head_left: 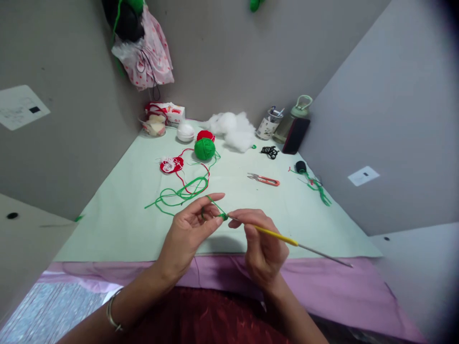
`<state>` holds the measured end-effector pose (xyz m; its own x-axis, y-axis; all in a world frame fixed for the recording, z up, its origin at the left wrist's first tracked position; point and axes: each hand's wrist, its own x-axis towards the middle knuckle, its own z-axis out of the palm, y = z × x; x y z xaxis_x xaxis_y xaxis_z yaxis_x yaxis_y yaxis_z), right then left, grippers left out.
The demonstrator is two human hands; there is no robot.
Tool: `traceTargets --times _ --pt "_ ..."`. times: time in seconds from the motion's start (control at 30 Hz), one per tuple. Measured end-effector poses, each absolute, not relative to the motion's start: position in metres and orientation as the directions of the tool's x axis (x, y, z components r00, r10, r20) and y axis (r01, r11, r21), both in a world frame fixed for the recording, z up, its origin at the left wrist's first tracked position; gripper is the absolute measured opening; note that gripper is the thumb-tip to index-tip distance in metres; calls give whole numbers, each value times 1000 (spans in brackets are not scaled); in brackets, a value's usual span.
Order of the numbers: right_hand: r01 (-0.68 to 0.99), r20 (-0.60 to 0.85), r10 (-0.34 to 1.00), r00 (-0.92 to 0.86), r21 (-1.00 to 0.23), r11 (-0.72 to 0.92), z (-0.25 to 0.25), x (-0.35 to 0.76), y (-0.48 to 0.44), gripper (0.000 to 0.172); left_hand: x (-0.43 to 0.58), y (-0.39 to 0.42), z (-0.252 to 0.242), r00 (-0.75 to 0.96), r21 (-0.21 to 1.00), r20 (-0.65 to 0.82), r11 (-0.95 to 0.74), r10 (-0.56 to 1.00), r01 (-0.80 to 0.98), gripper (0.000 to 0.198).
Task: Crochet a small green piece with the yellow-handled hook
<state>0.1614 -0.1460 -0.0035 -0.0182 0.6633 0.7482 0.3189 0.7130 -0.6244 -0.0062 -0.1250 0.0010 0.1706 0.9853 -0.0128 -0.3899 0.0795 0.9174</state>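
Note:
My left hand (188, 231) pinches a small piece of green crochet (224, 217) between thumb and fingers. Green yarn runs from it up over the raised index finger. My right hand (263, 243) is closed around a crochet hook (276, 234) with a yellow grip, its metal tip at the green stitches. The hook's other end points down to the right. Beyond the left hand lie loose loops of green yarn (172, 196), which lead toward a green yarn ball (204, 149).
Behind are a red and white crochet piece (171, 165), white stuffing (233, 131), a white ball (185, 133) and a red ball (206, 136). Orange thread snips (265, 179) lie right of centre. A pen cup (268, 126), bottle (301, 107) and phone (296, 136) stand back right. Grey panels enclose the table.

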Motion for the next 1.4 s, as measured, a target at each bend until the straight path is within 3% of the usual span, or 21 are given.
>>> traceTargets --times 0.17,0.27,0.33,0.4,0.47,0.53,0.63,0.73,0.83,0.9,1.0,1.1,1.17,1.23,1.3,1.4 --pt "576 796 592 -128 -426 698 -4 160 -146 29 -3 -129 4 158 925 -12 71 987 -374 39" --pt "680 862 473 -182 -237 694 -10 159 -146 33 0 -129 9 284 800 -163 295 945 -523 46" --pt "621 864 489 -121 -319 716 -11 159 -146 33 0 -127 12 406 675 -254 462 878 -576 49" --pt "460 791 611 41 -558 691 -7 159 -145 28 -2 -124 15 450 615 -277 516 849 -596 45" --pt "231 665 727 173 -745 626 0 158 -144 24 -3 -123 18 413 629 -247 469 876 -619 39" --pt "64 572 795 202 -818 572 7 157 -142 21 -3 -124 20 366 680 -200 398 909 -616 37" --pt "67 564 815 130 -825 561 9 153 -140 21 0 -127 20 314 761 -154 315 937 -567 40" --pt "262 664 745 66 -732 629 2 149 -144 28 4 -129 16 260 791 -141 266 955 -551 43" --pt "494 771 636 -2 -553 672 -7 150 -148 42 6 -129 11 242 756 -163 279 956 -593 46" --pt "527 797 604 -21 -505 684 -10 153 -148 43 5 -127 11 309 692 -205 361 929 -625 45" --pt "342 700 706 110 -694 634 -5 157 -144 29 3 -123 13 401 601 -262 474 878 -644 37" --pt "33 502 840 206 -861 507 2 157 -138 20 3 -121 15 328 635 -243 405 913 -658 35" --pt "-52 458 870 183 -879 474 4 154 -136 18 4 -123 15 268 706 -197 326 943 -629 38" --pt "-25 463 870 167 -880 473 3 153 -136 15 6 -125 15 249 768 -160 279 955 -576 41" --pt "-14 469 867 171 -878 478 1 153 -136 14 5 -126 15 252 801 -146 264 957 -538 39" --pt "-132 414 895 170 -890 436 -1 155 -135 14 3 -126 15 252 818 -137 253 958 -516 34"
